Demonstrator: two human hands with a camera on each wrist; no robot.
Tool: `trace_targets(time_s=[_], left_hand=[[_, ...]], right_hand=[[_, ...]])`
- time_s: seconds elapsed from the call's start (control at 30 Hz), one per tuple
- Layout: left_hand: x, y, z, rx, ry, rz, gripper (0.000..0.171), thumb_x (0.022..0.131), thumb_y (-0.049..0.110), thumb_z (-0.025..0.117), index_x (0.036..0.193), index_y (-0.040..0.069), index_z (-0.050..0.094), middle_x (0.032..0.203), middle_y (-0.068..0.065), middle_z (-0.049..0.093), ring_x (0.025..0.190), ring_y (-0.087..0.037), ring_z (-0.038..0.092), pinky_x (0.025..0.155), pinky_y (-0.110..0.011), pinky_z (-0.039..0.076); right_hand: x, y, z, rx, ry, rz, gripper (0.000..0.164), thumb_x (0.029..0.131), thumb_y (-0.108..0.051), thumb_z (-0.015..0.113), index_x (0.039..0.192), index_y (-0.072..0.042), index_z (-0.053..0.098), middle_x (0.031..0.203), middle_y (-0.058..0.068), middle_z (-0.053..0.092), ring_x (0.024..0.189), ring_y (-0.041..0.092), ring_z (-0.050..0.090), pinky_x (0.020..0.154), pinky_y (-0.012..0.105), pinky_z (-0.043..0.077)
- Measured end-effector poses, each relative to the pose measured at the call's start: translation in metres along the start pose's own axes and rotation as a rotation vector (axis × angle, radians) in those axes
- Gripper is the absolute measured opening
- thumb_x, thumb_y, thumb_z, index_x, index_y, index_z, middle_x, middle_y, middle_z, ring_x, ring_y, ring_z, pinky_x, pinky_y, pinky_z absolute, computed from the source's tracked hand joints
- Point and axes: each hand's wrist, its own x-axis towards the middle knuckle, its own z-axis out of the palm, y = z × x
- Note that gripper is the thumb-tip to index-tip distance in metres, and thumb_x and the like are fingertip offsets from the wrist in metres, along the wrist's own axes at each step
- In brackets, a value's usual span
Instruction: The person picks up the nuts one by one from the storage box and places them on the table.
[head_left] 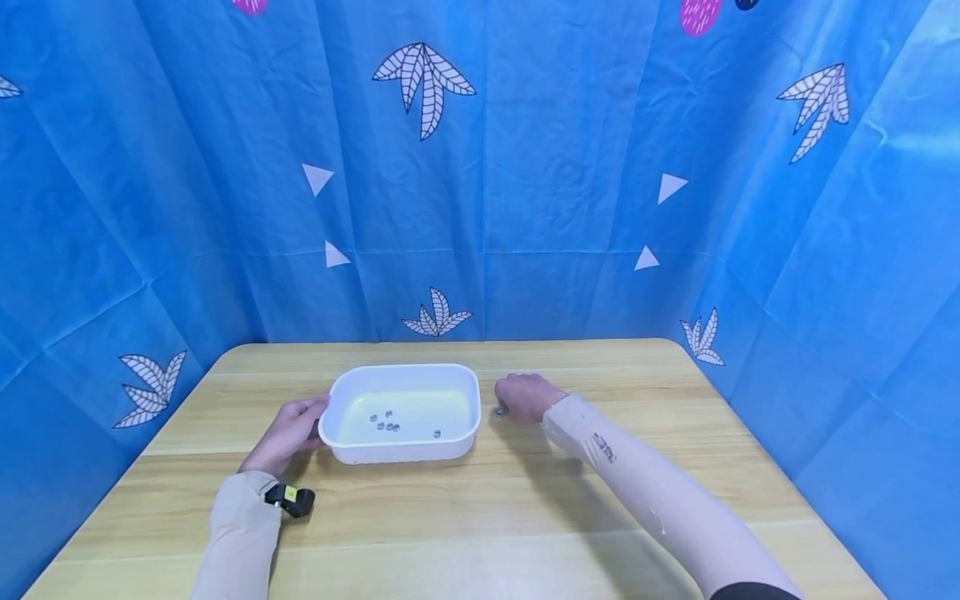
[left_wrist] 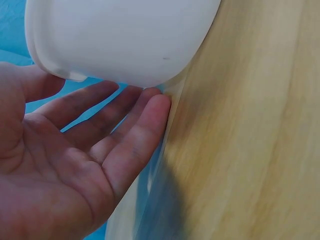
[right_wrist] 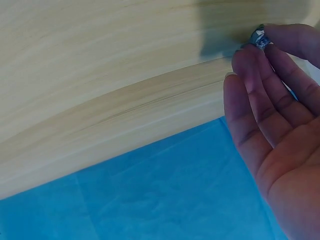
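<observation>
A white plastic basin (head_left: 401,452) stands on the wooden table with several small clear glass marbles (head_left: 390,427) scattered over its floor. My left hand (head_left: 292,429) holds the basin's left end. In the left wrist view, the thumb sits at the rim of the basin (left_wrist: 120,40) and the fingertips touch its side wall from below. Just right of the basin, my right hand (head_left: 525,397) pinches one shiny glass marble (right_wrist: 260,37) between thumb and fingertips, close over the table. The same marble (head_left: 500,412) peeks out beneath the fingers in the head view.
The pale wooden table (head_left: 450,533) has rounded far corners. Blue curtains (head_left: 555,167) with leaf and triangle prints hang behind it and at both sides. A small black camera (head_left: 291,498) is strapped to the left wrist.
</observation>
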Motion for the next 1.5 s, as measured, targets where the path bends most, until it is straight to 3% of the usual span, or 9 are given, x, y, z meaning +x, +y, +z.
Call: trace_targets(time_s=[0.37,1.0,1.13,1.3,1.5], left_hand=[[-0.001,0.002,0.000,0.019,0.003,-0.008,0.070,0.111,0.049,0.036,0.155,-0.005,0.038,0.152,-0.030,0.049,0.116,-0.013,0.063,0.096,-0.034,0.061],[0.001,0.000,0.000,0.008,0.001,-0.008,0.070,0.112,0.048,0.035,0.156,-0.006,0.035,0.154,-0.031,0.047,0.115,-0.013,0.064,0.095,-0.032,0.061],[0.001,0.000,-0.001,0.011,-0.008,-0.002,0.071,0.112,0.048,0.034,0.157,-0.007,0.034,0.153,-0.031,0.047,0.116,-0.012,0.063,0.095,-0.032,0.061],[0.001,0.001,-0.001,0.002,-0.003,0.013,0.071,0.111,0.049,0.036,0.155,-0.008,0.037,0.148,-0.031,0.052,0.108,-0.010,0.066,0.093,-0.031,0.061],[0.000,0.001,-0.001,-0.007,0.002,0.009,0.070,0.112,0.047,0.036,0.154,-0.009,0.037,0.145,-0.031,0.055,0.104,-0.008,0.067,0.089,-0.028,0.062]], right_hand=[[-0.003,-0.002,0.000,-0.009,0.002,-0.001,0.010,0.096,-0.021,0.075,0.091,-0.013,0.073,0.090,0.003,0.072,0.091,0.021,0.068,0.086,0.041,0.060],[-0.005,-0.002,-0.001,0.011,0.013,-0.016,0.008,0.095,-0.019,0.075,0.093,-0.013,0.071,0.090,0.002,0.073,0.088,0.021,0.068,0.083,0.040,0.060],[-0.008,0.001,-0.009,0.023,0.015,-0.002,0.010,0.095,-0.021,0.075,0.097,-0.013,0.072,0.094,0.003,0.073,0.091,0.021,0.067,0.085,0.041,0.059],[-0.010,0.005,-0.028,0.045,0.061,-0.011,0.015,0.090,-0.005,0.073,0.105,-0.007,0.073,0.100,0.006,0.074,0.092,0.022,0.067,0.087,0.040,0.059],[-0.009,0.006,-0.046,0.032,0.156,-0.062,0.008,0.089,-0.002,0.068,0.087,-0.010,0.070,0.086,0.003,0.069,0.078,0.017,0.058,0.072,0.033,0.055]])
